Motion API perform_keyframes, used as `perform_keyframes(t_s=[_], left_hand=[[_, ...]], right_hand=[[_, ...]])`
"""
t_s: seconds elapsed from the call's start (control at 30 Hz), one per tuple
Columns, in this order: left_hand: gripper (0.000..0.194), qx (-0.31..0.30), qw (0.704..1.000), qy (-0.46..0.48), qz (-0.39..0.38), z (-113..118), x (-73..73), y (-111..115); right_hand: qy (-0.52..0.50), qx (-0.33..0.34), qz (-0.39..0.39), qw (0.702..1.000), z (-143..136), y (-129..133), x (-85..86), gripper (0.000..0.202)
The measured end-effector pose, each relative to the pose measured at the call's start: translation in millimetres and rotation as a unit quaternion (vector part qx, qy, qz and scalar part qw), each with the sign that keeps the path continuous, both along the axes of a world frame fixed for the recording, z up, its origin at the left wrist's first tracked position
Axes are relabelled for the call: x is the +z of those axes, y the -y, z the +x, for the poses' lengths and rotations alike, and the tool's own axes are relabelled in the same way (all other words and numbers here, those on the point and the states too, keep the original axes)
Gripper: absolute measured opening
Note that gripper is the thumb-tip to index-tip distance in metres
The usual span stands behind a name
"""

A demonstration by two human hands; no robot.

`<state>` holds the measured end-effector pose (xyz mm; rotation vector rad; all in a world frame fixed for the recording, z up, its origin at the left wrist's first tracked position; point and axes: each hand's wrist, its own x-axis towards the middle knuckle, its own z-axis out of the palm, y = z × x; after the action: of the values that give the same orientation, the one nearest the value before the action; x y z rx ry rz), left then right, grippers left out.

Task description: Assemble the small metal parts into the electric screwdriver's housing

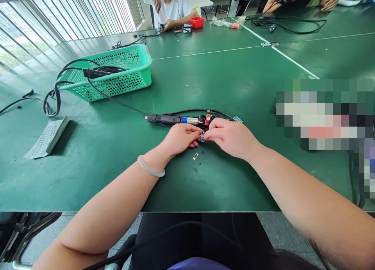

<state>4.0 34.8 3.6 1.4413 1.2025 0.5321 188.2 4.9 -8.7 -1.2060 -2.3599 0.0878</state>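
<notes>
Between the fingertips of my left hand [183, 137] and my right hand [231, 135] is a small silvery metal part [202, 136], pinched from both sides. Its exact kind is too small to make out. Just beyond my fingers lies a black handheld tool [164, 119] with a blue band, a metal-coloured section and a red piece at its right end, which my right hand partly hides. A tiny white rectangular frame [195, 156] and some dark specks lie on the table in front of my hands.
A green mesh basket [117, 82] with black cables stands at the back left of the green table [111, 184]. A crumpled paper packet [48, 139] lies at left. Across the table, two people handle cabled items near a red tray [197, 22]. A blurred area covers the right side.
</notes>
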Motion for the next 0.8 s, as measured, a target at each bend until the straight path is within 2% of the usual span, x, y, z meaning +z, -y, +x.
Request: perform_keyframes(t_s=[0.33,0.5,0.8], left_hand=[[0.017,-0.011,1.000,-0.008,0.006,-0.5,1.1,0.5],[0.017,-0.013,1.000,-0.006,0.011,-1.3,-1.4,-0.5],[0.018,-0.006,1.000,-0.002,0.002,-0.5,1.5,-0.1]], right_hand=[[0.026,-0.008,0.027,0.999,-2.2,-2.1,-1.7,0.028],[-0.013,-0.010,0.026,1.000,1.1,-1.6,-0.5,0.026],[-0.055,-0.040,-0.029,0.997,-0.4,0.3,3.4,0.017]])
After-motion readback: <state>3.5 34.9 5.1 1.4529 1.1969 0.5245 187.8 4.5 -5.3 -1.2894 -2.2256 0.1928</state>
